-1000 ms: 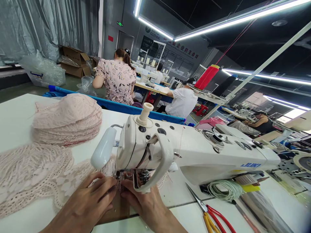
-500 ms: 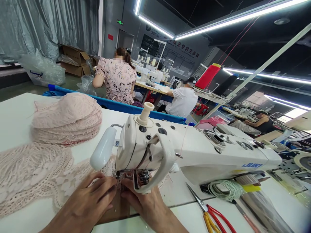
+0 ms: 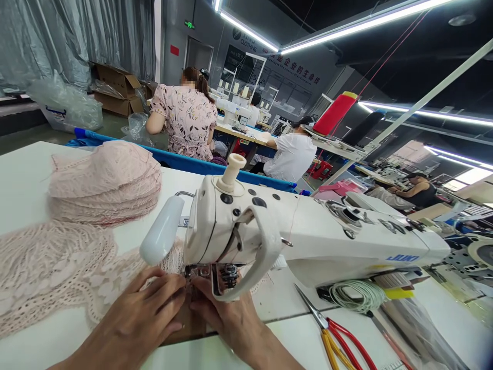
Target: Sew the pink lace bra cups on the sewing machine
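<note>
A white sewing machine [image 3: 246, 231] stands before me, its presser foot and needle area partly behind a curved white guard. Pale pink lace fabric [image 3: 103, 277] runs from the left of the table to under the machine head. My left hand [image 3: 150, 308] is closed on the lace's edge just left of the presser foot, fingers bent and pressed together. Close by on the right, my right hand [image 3: 227, 313] pinches the fabric at the foot; the guard and machine head hide some of its fingers. The exact edge being gripped is hard to see.
A stack of pink lace pieces [image 3: 106, 185] sits at the back left. Scissors [image 3: 327, 324] with red and yellow handles and a coil of pale cord [image 3: 356, 297] lie right of my hands. A red thread cone [image 3: 335, 114] stands on a rack. Other people sit beyond the table.
The view has tilted slightly. Both hands stay closed at the presser foot, with only a slight shift of the fingers. The lace looks almost unmoved.
</note>
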Action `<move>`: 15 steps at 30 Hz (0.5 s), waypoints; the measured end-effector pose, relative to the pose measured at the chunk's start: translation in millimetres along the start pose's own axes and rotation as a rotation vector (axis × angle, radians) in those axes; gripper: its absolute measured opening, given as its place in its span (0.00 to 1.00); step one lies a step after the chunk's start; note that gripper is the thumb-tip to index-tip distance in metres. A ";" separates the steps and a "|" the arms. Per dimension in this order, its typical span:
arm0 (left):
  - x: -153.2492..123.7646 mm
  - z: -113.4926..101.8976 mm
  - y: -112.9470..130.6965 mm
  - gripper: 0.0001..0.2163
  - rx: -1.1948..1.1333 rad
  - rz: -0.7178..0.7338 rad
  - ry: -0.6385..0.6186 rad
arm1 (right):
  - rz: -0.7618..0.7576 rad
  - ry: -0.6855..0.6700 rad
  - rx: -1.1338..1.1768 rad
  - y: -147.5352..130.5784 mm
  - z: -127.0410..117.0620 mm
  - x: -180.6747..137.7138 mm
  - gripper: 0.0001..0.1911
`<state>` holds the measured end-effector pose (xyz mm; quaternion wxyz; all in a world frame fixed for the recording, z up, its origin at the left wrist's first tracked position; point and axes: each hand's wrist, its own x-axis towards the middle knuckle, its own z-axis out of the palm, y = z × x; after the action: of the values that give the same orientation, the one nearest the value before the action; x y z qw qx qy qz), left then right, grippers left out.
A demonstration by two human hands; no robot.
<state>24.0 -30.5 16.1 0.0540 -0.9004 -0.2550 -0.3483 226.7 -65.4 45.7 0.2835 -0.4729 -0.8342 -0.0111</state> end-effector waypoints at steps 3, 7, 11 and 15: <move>-0.1 -0.2 1.5 0.18 0.015 -0.012 -0.015 | 0.003 -0.016 0.000 -0.7 -0.5 0.4 0.14; -0.7 -0.6 5.0 0.20 0.012 -0.036 -0.023 | 0.006 -0.016 -0.007 -1.8 -1.5 -0.6 0.16; 0.9 -1.3 7.2 0.20 0.002 -0.033 0.015 | -0.011 0.020 0.012 -2.5 -1.3 -1.0 0.17; 1.5 -1.5 6.7 0.19 0.006 -0.023 -0.003 | -0.024 0.042 0.018 -1.9 0.2 -0.7 0.16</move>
<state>27.4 -36.1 18.8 0.0524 -0.8978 -0.2662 -0.3469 225.4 -66.9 45.7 0.3049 -0.4601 -0.8337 -0.0168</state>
